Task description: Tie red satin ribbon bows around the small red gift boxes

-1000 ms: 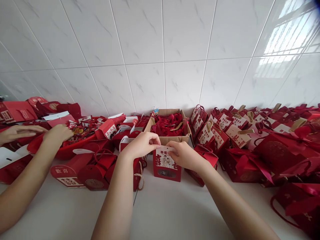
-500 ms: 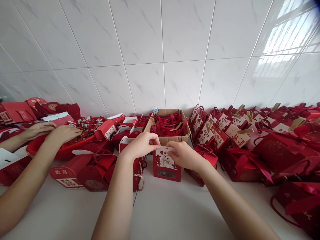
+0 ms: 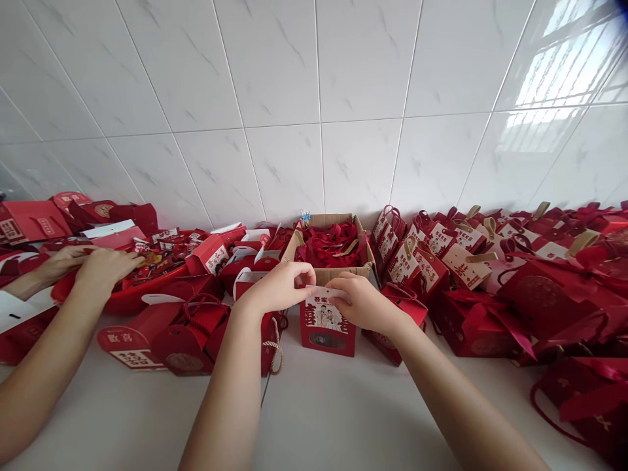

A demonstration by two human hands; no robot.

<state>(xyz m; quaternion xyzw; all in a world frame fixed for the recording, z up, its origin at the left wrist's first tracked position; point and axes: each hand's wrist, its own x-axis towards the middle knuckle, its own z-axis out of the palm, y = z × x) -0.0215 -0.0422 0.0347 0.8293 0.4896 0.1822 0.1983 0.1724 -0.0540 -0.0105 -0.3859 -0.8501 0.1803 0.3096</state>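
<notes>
A red gift box with a white printed front and a small clear window stands upright on the table before me. My left hand pinches the top left corner of its flap. At the top right, my right hand grips the same flap between thumb and fingers. Just behind the box is an open cardboard carton full of dark red ribbon handles. A red box lies close by my right hand, and a box with a twisted cord handle is beside my left forearm.
On the left, another person's hands are over a red basin of wrapped sweets. Several red boxes stand between that basin and me. Rows of boxes with handles fill the right, against a tiled wall.
My hands and the box have barely moved; my right fingers shifted slightly on the flap. The other person's hands have drawn a little left, away from the sweets in the basin.
</notes>
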